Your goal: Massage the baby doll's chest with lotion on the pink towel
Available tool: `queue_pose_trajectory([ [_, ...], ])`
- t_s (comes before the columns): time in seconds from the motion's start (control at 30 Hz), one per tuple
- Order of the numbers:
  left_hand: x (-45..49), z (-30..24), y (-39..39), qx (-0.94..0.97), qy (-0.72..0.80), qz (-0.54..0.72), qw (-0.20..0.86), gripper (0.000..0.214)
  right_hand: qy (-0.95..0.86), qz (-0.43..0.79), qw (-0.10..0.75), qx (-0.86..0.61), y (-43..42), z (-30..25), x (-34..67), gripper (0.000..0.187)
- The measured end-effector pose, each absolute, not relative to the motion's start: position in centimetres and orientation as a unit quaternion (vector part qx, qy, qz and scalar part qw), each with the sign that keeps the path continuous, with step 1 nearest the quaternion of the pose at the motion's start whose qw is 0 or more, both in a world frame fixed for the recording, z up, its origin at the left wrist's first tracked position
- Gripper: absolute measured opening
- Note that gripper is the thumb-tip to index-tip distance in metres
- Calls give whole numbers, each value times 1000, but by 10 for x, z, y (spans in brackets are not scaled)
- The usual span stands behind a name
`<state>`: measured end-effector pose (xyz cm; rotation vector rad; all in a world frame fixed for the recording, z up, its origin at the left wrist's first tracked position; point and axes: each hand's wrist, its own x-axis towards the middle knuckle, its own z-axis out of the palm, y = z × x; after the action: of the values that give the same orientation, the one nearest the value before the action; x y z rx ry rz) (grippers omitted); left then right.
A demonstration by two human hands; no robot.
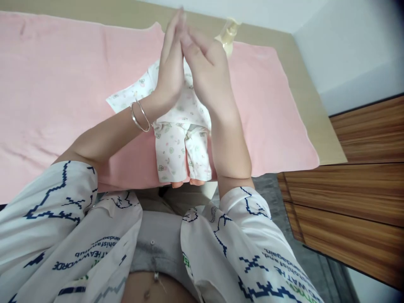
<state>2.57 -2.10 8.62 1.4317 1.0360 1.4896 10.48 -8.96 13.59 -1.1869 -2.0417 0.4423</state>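
Note:
My left hand (pixel 170 67) and my right hand (pixel 205 71) are raised above the table with palms pressed together and fingers stretched upward. Neither holds anything. Two thin bangles sit on my left wrist. Below the hands lies a doll (pixel 181 143) in a white printed romper, on its back on a pink towel (pixel 63 84). Its orange feet reach the near edge of the towel. The doll's head and upper body are hidden behind my hands.
A pale pump bottle (pixel 229 35) stands at the far edge of the towel, just behind my right hand. The towel covers a beige table (pixel 303 84). A wooden cabinet (pixel 362 189) stands to the right.

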Motion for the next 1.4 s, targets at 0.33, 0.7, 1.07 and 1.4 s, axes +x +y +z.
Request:
queue_pose_trajectory([
  [0.33, 10, 41, 56, 531, 464, 564, 431, 29, -825, 93, 164, -533, -24, 77, 123, 43],
  [0.7, 10, 5, 18, 591, 441, 612, 285, 44, -700, 65, 103, -704, -46, 83, 111, 61],
  [1.07, 3, 4, -1, 647, 459, 571, 209, 66, -733, 80, 145, -660, -28, 78, 120, 64],
  [1.4, 0, 7, -8, 639, 464, 584, 188, 39, -843, 103, 83, -521, -37, 86, 117, 57],
])
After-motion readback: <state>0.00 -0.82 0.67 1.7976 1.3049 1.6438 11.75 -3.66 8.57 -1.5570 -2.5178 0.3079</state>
